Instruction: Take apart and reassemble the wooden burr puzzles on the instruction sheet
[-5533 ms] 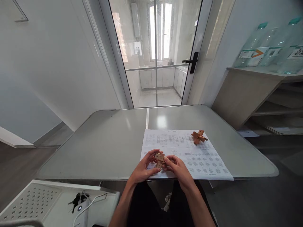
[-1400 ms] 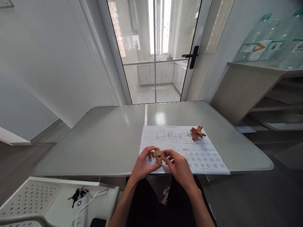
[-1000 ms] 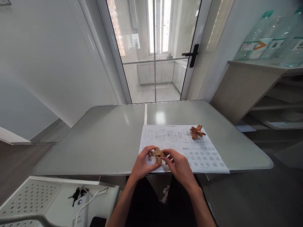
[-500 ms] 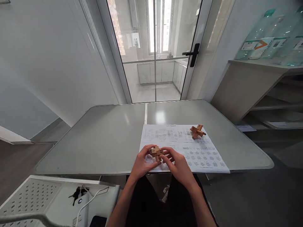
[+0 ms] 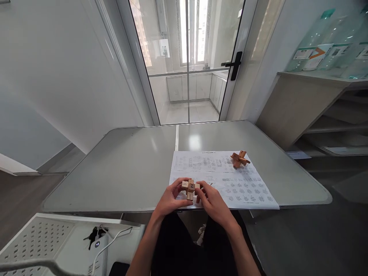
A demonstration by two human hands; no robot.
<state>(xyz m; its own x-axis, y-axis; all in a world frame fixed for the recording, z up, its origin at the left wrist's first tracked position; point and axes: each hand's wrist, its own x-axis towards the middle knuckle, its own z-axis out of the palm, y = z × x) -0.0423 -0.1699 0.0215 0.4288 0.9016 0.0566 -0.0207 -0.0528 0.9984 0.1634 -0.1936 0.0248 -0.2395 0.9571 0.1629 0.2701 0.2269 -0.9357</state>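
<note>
A light wooden interlocking puzzle [image 5: 190, 187] with letters on its block ends is held above the near edge of the table. My left hand [image 5: 171, 196] grips its left side, thumb below and fingers above. On the right, my right hand [image 5: 211, 197] pinches the puzzle's right end between thumb and fingers. Beneath both hands lies a printed instruction sheet [image 5: 247, 188] with rows of small diagrams. A second, darker wooden puzzle [image 5: 240, 159] rests on the sheet's far right corner, apart from my hands.
The grey table [image 5: 138, 165] reaches to a glass door [image 5: 188, 73]. At lower left a white perforated tray [image 5: 37, 237] holds keys [image 5: 93, 236] and a white device with a cable [image 5: 99, 253]. Clear bottles [image 5: 313, 46] stand on a shelf [image 5: 313, 78] at right.
The puzzle in my hands has been turned, so a lettered block end now faces up at its middle. My right-hand fingers have shifted along its right end.
</note>
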